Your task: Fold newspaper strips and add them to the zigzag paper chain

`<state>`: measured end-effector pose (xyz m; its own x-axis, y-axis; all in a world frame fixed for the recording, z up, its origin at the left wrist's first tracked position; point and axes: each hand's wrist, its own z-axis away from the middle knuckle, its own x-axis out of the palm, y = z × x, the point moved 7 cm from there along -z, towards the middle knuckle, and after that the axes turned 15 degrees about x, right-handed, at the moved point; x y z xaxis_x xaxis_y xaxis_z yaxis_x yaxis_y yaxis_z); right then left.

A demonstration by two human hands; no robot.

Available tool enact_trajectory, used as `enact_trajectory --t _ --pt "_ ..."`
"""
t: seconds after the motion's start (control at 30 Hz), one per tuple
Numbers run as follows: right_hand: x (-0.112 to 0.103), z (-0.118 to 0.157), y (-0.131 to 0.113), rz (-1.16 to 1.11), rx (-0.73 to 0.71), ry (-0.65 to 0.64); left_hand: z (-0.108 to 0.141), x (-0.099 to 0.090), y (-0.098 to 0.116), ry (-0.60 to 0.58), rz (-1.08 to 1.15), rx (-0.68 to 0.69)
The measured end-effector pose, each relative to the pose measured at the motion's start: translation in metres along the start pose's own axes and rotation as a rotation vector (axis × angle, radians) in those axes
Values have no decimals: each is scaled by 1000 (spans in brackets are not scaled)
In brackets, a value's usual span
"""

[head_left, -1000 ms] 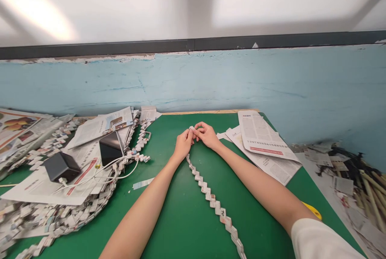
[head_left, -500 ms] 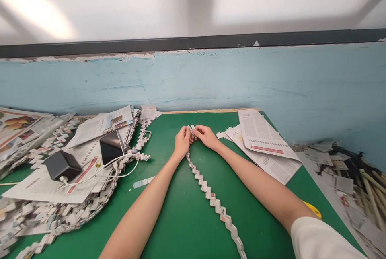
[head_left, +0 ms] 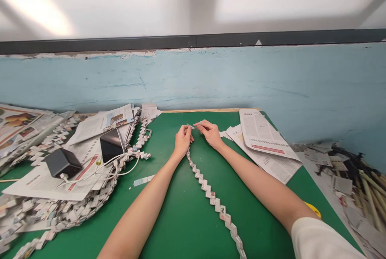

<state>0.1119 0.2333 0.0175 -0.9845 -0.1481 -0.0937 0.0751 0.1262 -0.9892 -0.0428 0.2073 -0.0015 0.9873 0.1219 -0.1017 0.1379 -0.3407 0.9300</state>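
Note:
A zigzag chain of folded newspaper point(head_left: 212, 196) runs from my left hand down the green table toward the front edge. The fingers of my left hand point(head_left: 183, 140) are closed on its far end, where a small folded strip tip point(head_left: 190, 126) sticks out to the right. Just right of that, my right hand point(head_left: 210, 133) has its thumb and forefinger pinched at the strip tip. What exactly lies between those fingertips is too small to make out.
Left on the green table point(head_left: 169, 227) lie heaped paper chains point(head_left: 78, 214), newspaper sheets, a black box-shaped device point(head_left: 63, 163), a phone point(head_left: 111, 145) and a white cable. Folded newspapers point(head_left: 265, 138) rest at right, near a yellow object point(head_left: 313, 209). A loose paper strip point(head_left: 143, 181) lies beside my left forearm.
My right hand has shifted slightly right, away from my left fingers, and the upright strip ends between them now lie lower. My left hand and the chain have barely moved.

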Motion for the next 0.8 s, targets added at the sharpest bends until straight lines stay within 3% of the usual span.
enact_trajectory --t 0.3,0.63,0.8 --pt "5 2 3 -76 -41 -68 -5 3 -12 -66 135 -43" --pt "7 6 -8 -65 -48 -114 -4 0 -12 -18 148 -51" --pt "3 4 -7 -92 -43 -67 -4 -2 -11 6 166 -58"
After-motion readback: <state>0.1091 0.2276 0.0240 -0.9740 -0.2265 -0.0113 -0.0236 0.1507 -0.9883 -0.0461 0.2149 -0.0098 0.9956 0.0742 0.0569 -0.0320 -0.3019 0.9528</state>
